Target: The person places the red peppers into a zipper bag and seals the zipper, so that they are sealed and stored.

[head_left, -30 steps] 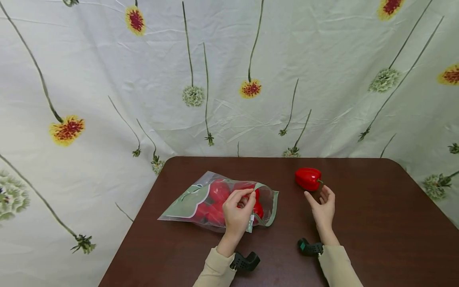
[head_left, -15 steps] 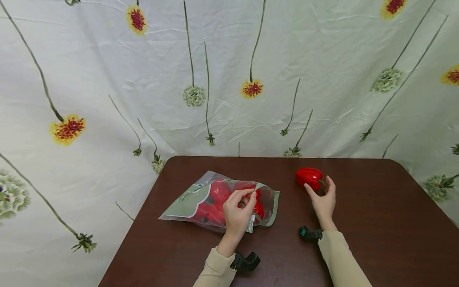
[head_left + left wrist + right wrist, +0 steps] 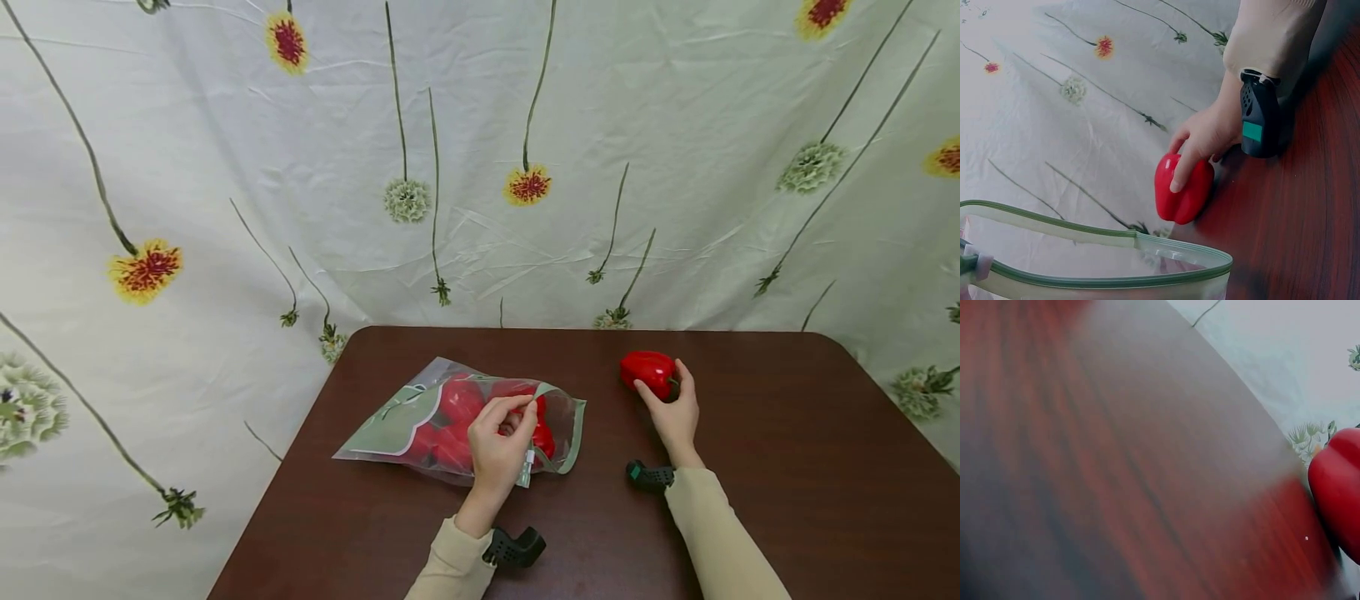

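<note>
A red bell pepper [image 3: 647, 372] lies on its side on the table, stem end toward the person. My right hand [image 3: 675, 421] grips it at that end, thumb on one side and fingers on the other. In the left wrist view, the same hand [image 3: 1213, 134] spans the pepper [image 3: 1179, 197]. The right wrist view catches only part of the pepper [image 3: 1341, 487]. My left hand [image 3: 498, 446] pinches the rim of a clear zip bag [image 3: 375, 429] with green print, which holds several red peppers [image 3: 459, 400]. The bag's mouth [image 3: 1129, 281] gapes in the left wrist view.
The dark brown table [image 3: 787, 467] carries the bag at left and the loose pepper near its far edge. A flower-printed cloth [image 3: 480, 250] hangs behind it. Each wrist wears a black camera mount [image 3: 517, 547].
My right hand has moved forward to the loose pepper and closed its thumb and fingers on it. The left hand and the bag have stayed in place.
</note>
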`<state>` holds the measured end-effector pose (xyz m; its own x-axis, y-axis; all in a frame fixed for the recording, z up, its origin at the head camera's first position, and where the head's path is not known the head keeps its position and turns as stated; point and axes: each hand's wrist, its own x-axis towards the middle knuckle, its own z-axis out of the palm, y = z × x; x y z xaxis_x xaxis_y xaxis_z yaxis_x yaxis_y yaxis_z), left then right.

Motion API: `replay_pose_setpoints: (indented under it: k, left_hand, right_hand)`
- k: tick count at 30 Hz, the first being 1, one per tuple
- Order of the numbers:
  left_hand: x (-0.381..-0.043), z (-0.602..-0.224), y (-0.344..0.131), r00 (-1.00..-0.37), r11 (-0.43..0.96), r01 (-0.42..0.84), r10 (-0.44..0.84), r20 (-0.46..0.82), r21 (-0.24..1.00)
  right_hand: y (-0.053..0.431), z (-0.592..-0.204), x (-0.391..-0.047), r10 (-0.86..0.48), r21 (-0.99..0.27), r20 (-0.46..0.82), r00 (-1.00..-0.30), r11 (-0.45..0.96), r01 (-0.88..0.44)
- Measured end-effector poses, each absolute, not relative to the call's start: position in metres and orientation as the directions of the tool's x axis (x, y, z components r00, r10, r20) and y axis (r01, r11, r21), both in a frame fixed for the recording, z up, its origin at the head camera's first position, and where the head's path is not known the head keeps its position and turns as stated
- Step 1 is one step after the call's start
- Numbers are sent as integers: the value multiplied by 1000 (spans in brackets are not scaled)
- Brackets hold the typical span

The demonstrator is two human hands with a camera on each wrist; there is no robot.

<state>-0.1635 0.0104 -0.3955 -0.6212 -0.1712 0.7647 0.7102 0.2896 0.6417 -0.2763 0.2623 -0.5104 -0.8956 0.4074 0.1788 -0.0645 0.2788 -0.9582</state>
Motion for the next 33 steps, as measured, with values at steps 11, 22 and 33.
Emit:
replay_pose_setpoints:
  k: [11,22,33]
  left_hand:
    - [-165,-397,12,-611,298,714,-177,772,634]
    - [-164,-395,12,-601,300,723,-172,781,622]
    - [-164,-395,11,-599,305,723,-170,783,620]
  right_hand:
    - [258,-512,-258,388,-970,176,-905,225,-93]
    - [245,-510,-227,298,-971,166,-940,214,-103]
    - [223,-505,-195,246,-983,165,-955,116,-140]
